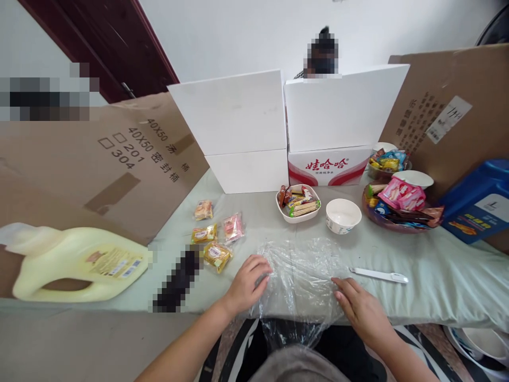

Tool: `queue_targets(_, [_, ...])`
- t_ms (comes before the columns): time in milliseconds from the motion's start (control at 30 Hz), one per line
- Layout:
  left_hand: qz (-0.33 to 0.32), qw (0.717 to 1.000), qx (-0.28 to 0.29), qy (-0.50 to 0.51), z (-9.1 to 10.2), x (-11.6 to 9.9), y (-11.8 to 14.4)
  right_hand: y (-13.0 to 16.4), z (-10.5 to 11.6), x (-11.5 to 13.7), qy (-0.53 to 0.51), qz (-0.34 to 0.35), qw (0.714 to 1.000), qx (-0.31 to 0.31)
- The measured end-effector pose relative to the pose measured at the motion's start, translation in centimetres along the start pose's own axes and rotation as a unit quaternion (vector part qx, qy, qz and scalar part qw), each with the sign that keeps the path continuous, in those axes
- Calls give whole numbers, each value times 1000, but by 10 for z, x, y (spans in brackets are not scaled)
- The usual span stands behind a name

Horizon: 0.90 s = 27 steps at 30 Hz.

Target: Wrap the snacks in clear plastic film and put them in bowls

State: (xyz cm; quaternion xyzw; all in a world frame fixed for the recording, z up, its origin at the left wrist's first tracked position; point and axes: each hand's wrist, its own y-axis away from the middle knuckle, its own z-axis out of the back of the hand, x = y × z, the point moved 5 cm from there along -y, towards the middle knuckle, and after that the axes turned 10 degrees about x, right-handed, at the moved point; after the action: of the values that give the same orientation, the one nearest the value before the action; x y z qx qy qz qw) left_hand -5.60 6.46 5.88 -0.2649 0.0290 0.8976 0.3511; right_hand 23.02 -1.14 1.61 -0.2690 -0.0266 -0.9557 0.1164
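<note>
Both hands, left hand (pixel 246 281) and right hand (pixel 358 305), press flat, fingers spread, on plastic wrap (pixel 302 270) at the tabletop's (pixel 437 265) near edge (gripping nothing); snack packets (pixel 217 233), bowl (pixel 343 215) and knife (pixel 379 275) lie beyond.

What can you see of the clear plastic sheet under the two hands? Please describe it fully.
The clear plastic sheet is thin, see-through film, wrinkled and shiny. It lies flat on the pale green table cover, and its near edge hangs over the table edge toward the person. The left hand presses on its left side and the right hand on its right side, fingers spread flat. Nothing lies on it.
</note>
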Motion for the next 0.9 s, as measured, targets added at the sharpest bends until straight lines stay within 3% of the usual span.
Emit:
queue_targets(67, [-55,998,27,-2,-6,-10,30,7,2,-1,-11,17,999,27])
queue_targets(200, [-136,979,111,-101,-38,-22,76,18,-1,-1,6,70,996,61])
queue_targets(333, [-129,980,75,-129,-52,-24,81,19,-3,1,2,76,996,48])
queue_targets(467, [-48,995,-8,84,-37,-21,64,20,4,0,-77,50,995,31])
queue_targets(567, [87,962,-58,250,-28,-1,51,22,11,-9,-144,-1,990,2])
queue_targets(633, [176,935,-92,295,-26,14,44,21,11,-18,-196,-55,979,-16])
queue_targets(733, [253,913,-117,298,-28,29,31,14,9,-27,-248,-124,959,-57])
queue_targets(900, [298,937,-130,130,-28,35,12,-12,9,-27,-221,-150,957,-112])
